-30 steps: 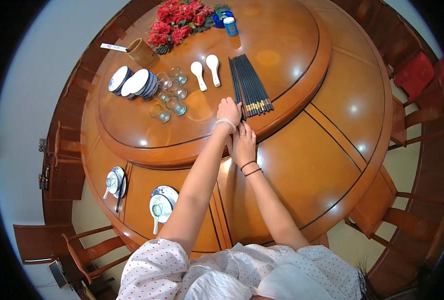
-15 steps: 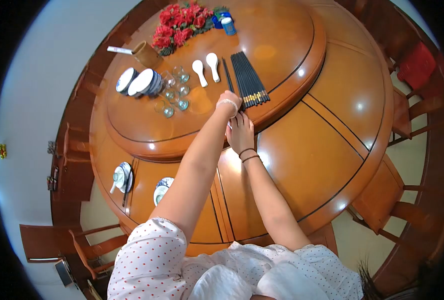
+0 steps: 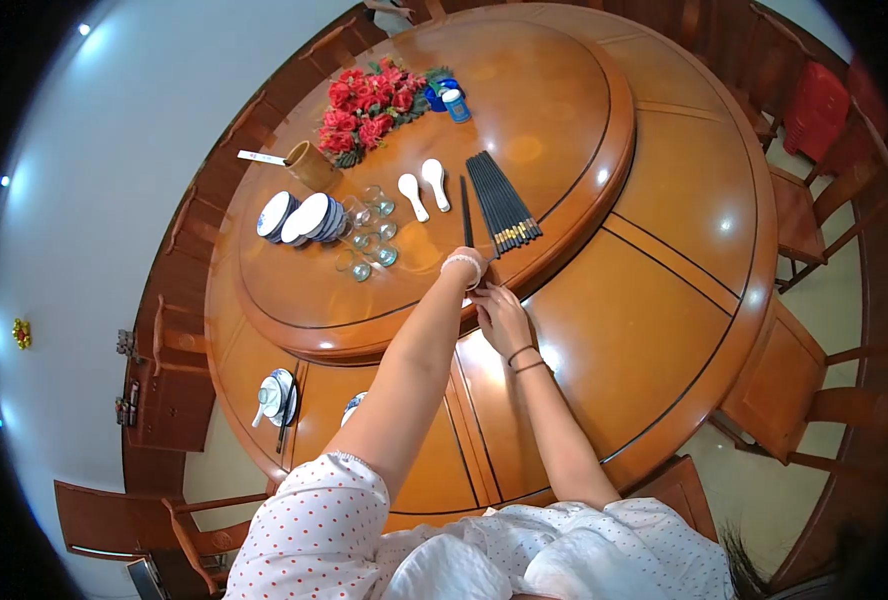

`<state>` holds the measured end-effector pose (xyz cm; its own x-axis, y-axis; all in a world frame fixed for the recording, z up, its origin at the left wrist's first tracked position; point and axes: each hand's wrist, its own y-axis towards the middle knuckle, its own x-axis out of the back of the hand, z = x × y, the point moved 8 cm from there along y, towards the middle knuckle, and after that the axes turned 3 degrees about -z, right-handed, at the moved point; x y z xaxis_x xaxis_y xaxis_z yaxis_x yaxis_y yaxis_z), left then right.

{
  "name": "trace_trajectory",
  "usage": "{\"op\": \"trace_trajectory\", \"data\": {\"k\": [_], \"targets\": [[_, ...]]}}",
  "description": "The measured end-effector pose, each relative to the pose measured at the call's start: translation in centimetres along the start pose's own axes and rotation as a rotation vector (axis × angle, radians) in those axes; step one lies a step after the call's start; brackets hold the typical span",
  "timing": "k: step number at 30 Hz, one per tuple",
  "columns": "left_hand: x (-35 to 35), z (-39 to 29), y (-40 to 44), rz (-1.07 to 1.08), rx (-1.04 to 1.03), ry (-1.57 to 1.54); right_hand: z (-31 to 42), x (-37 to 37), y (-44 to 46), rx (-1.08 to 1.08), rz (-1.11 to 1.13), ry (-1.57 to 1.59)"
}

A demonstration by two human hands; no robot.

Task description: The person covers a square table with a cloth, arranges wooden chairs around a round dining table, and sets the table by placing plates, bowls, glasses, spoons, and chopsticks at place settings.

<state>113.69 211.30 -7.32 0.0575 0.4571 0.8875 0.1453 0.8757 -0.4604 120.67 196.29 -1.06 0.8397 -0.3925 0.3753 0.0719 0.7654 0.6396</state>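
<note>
My left hand reaches out over the edge of the turntable, its fingers closed around the near end of a few dark chopsticks that point away from me. Just below and to the right, my right hand has its fingers stretched out close to the left hand; the left wrist partly covers the fingertips. Beside the held chopsticks lies a row of black chopsticks with gold-banded ends towards me. Two white spoons rest to the left of them.
On the turntable are glass cups, stacked blue-and-white bowls, a brown cylindrical container, red flowers and a blue white-capped container. A place setting stands at lower left. Wooden chairs surround the table.
The view has shifted, so the table items appear lower in it. Both hands stay close together at the turntable's edge, the left still at the chopsticks.
</note>
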Motion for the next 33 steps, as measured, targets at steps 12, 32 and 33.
{"op": "trace_trajectory", "data": {"k": [12,32,33], "targets": [[-4.9,4.1,-18.3,-0.338,-0.031,-0.605,3.2,-1.9,-9.9,-0.703,0.065,0.419],[-24.1,15.9,-42.0,0.139,0.221,-2.196,18.9,-16.3,-24.3,-0.979,0.981,0.687],[-24.7,16.1,-41.6,0.136,0.217,-2.229,18.8,-16.3,-24.6,-0.946,1.042,0.567]]}}
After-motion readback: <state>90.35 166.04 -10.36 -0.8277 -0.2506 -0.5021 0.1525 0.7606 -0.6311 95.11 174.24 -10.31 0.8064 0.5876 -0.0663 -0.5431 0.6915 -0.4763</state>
